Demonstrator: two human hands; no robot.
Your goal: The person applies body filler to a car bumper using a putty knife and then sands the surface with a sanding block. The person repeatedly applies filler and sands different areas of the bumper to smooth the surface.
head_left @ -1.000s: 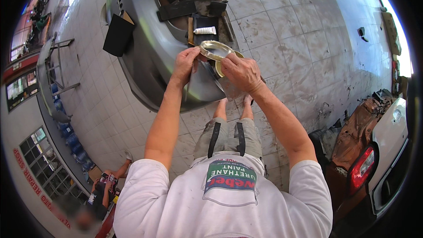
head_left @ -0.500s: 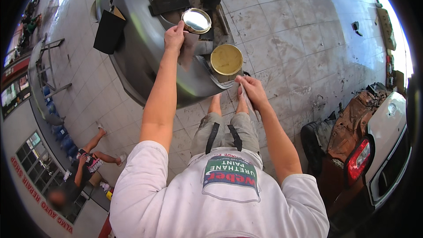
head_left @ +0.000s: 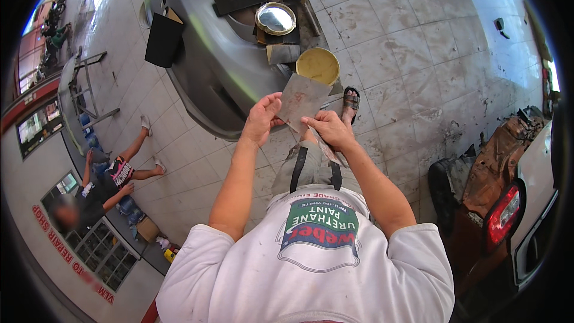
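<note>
At the lower middle of the frame is the person's white shirt [head_left: 317, 287], and above it the two forearms reach toward the centre. The right hand [head_left: 329, 128] is closed, thumb on top, pinching the lower edge of a flat grey plate [head_left: 304, 100] smeared with reddish marks, at the centre of the frame. The left hand [head_left: 263, 118] has its fingers loosely curled at the plate's left corner; whether they grip it I cannot tell. A second thin, streaked sheet [head_left: 327, 151] hangs below the right hand. A sandalled foot [head_left: 351, 107] shows just right of the plate. Beyond the plate's upper edge is a round tub [head_left: 338, 69] of yellowish paste, and above that a shiny round lid [head_left: 275, 19] lies on the cluttered table [head_left: 315, 42], near dark blocks. A curved grey panel [head_left: 209, 66] fills the upper middle, with a black box [head_left: 163, 39] at its left edge. Pale tiled floor [head_left: 406, 84] spreads around, stained toward the right. A red tail light [head_left: 503, 214] stands at lower right; another person [head_left: 119, 173] is at left, below a metal frame [head_left: 89, 90].
</note>
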